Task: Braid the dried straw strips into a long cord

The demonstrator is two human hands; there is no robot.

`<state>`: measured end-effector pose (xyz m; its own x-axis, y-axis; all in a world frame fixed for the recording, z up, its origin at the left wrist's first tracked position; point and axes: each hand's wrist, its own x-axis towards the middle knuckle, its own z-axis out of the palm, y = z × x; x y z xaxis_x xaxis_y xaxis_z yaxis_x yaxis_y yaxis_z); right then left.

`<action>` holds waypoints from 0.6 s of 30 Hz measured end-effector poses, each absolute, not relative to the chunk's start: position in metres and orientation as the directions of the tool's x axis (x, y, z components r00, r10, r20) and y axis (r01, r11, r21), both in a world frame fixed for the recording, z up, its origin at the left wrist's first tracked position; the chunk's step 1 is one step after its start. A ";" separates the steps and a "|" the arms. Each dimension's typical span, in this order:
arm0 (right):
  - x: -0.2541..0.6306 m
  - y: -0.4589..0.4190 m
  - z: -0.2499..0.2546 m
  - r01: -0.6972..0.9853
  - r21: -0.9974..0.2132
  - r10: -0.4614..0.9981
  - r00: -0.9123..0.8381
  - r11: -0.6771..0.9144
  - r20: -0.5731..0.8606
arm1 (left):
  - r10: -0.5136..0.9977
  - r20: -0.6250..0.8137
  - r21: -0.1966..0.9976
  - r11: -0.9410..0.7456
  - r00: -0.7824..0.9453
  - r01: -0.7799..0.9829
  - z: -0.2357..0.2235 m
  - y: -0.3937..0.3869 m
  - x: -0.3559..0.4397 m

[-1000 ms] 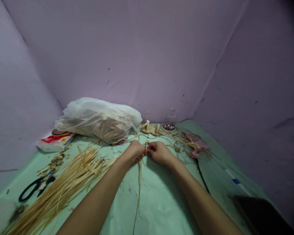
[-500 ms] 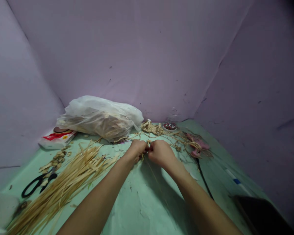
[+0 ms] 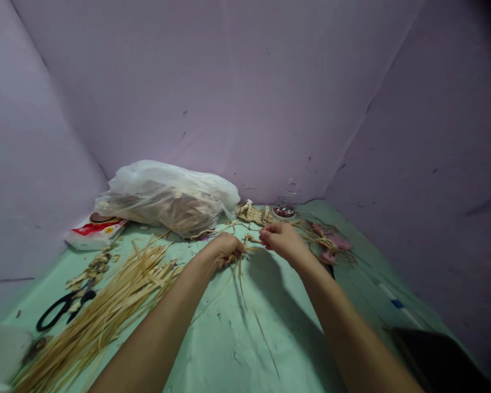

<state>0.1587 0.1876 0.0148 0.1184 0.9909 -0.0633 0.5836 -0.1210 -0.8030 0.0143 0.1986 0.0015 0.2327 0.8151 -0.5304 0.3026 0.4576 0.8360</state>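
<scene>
At a green-covered tabletop (image 3: 213,355) set against pale purple walls (image 3: 245,98), a person's bare hands meet over thin, straw-coloured fibre strands (image 3: 240,275). The left hand (image 3: 229,250) clenches the strands, their loose ends trailing toward the wearer. The right hand (image 3: 279,238), just beside it and apart, has its fingertips drawn together at the end of a twisted tan cord (image 3: 249,238); whether they pinch the cord is too small to tell. The strands hang from the left fingers near the middle of the tabletop.

On the left lie a loose bundle of flat, golden straw strips (image 3: 118,295), black-handled scissors (image 3: 59,312) and a red-and-white box (image 3: 96,234), near a translucent white plastic bag (image 3: 167,196) with tan material inside. Beyond the hands, a woven straw piece (image 3: 253,213) rests beside a clear round container of red and white beads (image 3: 284,210). To the right are a pink plastic tool (image 3: 335,241), partly under tangled fibres, and a dark flat object (image 3: 437,355).
</scene>
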 end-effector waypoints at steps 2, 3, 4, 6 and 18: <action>0.151 0.190 0.003 0.431 -0.873 0.971 0.034 -0.228 -0.237 | 0.799 -0.547 0.828 0.475 0.249 0.298 0.002 0.199 0.013; 0.146 0.189 -0.002 0.360 -0.890 0.952 -0.014 -0.281 -0.306 | 0.796 -0.549 0.828 0.476 0.254 0.297 0.003 0.199 0.013; 0.142 0.188 -0.006 0.312 -0.892 0.931 -0.058 -0.326 -0.360 | 0.794 -0.548 0.829 0.473 0.264 0.299 0.003 0.199 0.013; 0.137 0.185 -0.009 0.285 -0.885 0.905 -0.111 -0.367 -0.411 | 0.784 -0.549 0.829 0.464 0.291 0.313 0.002 0.199 0.012; 0.136 0.183 -0.023 0.255 -0.905 0.928 -0.059 -0.342 -0.367 | 0.949 -0.306 0.615 0.137 0.075 0.776 0.003 0.199 0.010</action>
